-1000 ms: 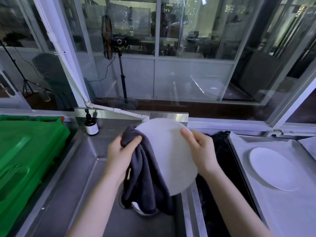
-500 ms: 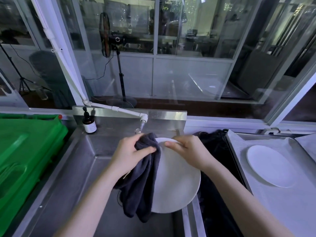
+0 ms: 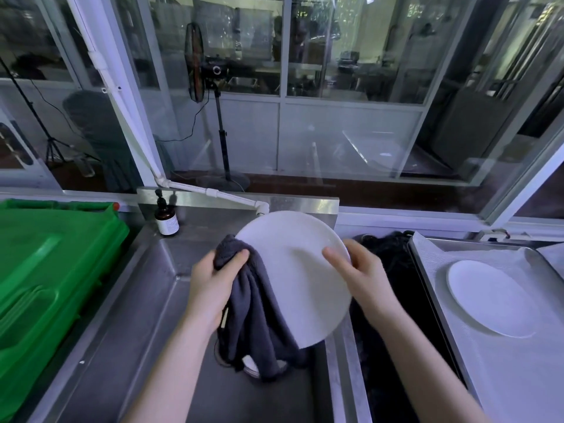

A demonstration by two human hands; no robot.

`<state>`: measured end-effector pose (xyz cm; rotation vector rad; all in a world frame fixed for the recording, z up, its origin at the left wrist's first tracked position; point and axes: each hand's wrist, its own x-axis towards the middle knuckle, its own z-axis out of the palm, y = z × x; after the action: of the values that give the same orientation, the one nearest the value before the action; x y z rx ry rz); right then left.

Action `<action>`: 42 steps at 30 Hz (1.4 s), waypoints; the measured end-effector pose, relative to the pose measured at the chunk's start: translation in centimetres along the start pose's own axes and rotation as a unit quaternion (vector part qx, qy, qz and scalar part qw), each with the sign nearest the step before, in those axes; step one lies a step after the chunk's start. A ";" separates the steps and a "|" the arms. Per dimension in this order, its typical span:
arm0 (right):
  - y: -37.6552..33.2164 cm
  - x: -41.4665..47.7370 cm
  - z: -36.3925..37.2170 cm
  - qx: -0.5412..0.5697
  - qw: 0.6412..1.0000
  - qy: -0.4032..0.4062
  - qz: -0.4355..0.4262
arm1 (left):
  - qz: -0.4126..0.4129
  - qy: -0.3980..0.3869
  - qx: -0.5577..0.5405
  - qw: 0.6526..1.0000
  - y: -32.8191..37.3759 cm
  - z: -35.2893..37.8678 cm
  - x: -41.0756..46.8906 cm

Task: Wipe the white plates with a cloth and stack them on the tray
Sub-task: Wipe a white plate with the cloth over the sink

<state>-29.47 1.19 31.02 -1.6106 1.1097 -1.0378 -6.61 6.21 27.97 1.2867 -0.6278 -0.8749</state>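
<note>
left hand [image 3: 210,288] grips dark cloth [image 3: 256,315] | right hand [image 3: 363,276] grips white plate [image 3: 293,270] (tilted, over sink [image 3: 128,300])

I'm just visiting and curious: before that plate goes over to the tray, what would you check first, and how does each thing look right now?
1. Right hand has the white plate by its rim: ok.
2. Left hand holds the dark grey cloth against the plate: ok.
3. Plate fully dry, front and back: cannot tell.
4. Metal tray has free room beside the plate on the tray: ok.
5. Path right over the black sink section is clear: ok.
6. More plates waiting under the cloth in the sink: cannot tell.
</note>
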 end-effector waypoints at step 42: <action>1.8 -0.5 6.9 0.135 0.948 0.256 0.132 | -0.192 0.153 -0.042 0.968 -3.2 0.4 -1.6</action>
<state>-23.47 2.77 27.48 -0.9628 1.4042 -1.3968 -8.48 7.15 25.00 1.4539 -0.0944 -0.9764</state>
